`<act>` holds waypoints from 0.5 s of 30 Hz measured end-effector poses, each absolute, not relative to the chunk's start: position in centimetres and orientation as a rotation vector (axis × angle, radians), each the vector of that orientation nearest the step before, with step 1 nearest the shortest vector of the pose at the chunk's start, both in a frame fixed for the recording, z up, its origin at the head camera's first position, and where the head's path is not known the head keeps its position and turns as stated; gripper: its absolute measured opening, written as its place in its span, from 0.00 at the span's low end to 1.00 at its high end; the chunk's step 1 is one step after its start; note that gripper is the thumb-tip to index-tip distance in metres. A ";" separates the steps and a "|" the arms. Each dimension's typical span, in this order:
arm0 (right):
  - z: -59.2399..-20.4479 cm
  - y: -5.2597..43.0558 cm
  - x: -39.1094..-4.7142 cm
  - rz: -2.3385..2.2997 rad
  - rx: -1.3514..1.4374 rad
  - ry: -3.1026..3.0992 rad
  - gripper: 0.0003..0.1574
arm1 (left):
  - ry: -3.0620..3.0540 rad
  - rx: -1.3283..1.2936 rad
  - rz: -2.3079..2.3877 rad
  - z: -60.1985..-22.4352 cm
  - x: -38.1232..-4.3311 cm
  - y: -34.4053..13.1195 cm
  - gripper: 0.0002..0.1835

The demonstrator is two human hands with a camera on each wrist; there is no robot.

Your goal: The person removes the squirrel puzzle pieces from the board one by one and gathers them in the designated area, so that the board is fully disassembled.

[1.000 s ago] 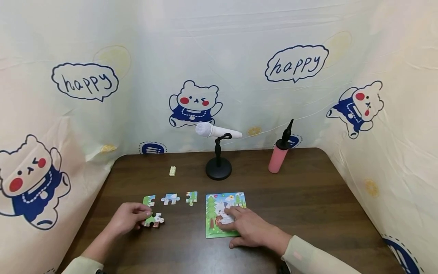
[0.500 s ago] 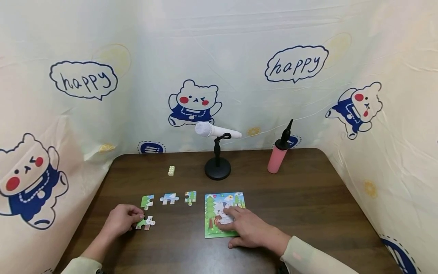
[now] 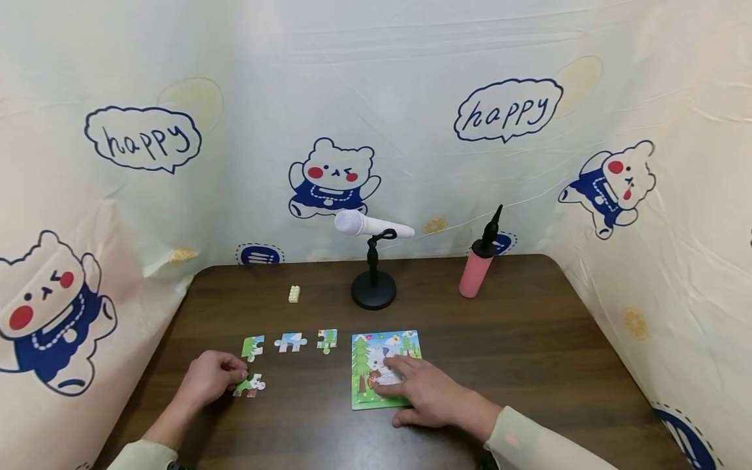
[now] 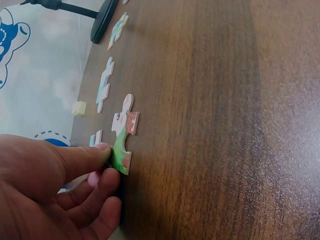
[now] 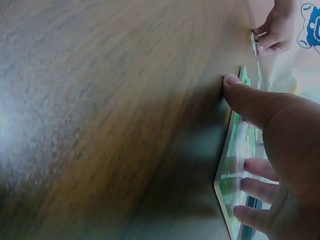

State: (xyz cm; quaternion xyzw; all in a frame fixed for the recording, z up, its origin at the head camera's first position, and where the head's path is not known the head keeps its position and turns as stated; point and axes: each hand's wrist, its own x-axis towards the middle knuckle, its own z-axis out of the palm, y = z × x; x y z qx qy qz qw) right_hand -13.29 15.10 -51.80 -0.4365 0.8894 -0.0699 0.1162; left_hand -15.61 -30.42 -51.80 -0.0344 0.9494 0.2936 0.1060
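My left hand [image 3: 210, 380] pinches the left end of a green and white puzzle piece [image 3: 252, 385] between thumb and fingers, low over the table. In the left wrist view the piece's far knob points away from the fingertips. Just behind it lies a green puzzle piece [image 3: 252, 348], followed to the right by a blue one [image 3: 290, 341] and a green one with a tree [image 3: 327, 340]. My right hand [image 3: 429, 397] rests spread on a picture puzzle board [image 3: 363, 390], fingertips on its surface and thumb near the front edge. The hand covers the board's lower right part.
A pale yellow toy brick [image 3: 294, 294] lies behind the pieces. A white microphone [image 3: 376, 225] on a black stand [image 3: 373, 290] is at the back middle, with a pink hand pump [image 3: 476, 274] to its right. A printed curtain [image 3: 411, 130] surrounds the brown table [image 3: 529, 339].
My left hand has shifted slightly left with the puzzle piece, away from the green piece behind it, then stayed nearly still. The right hand keeps its place on the board.
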 end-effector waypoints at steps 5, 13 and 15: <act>-52.0 15.1 -13.2 -0.226 -1.256 2.605 0.40 | 2.788 -0.108 0.883 -51.5 -15.5 -30.5 0.03; -52.2 15.1 -13.2 -0.258 -1.243 2.615 0.40 | 2.872 -0.106 0.910 -50.1 -16.1 -28.6 0.09; -52.1 15.2 -13.1 -0.282 -1.239 2.615 0.40 | 2.869 -0.072 0.937 -49.5 -16.3 -27.2 0.10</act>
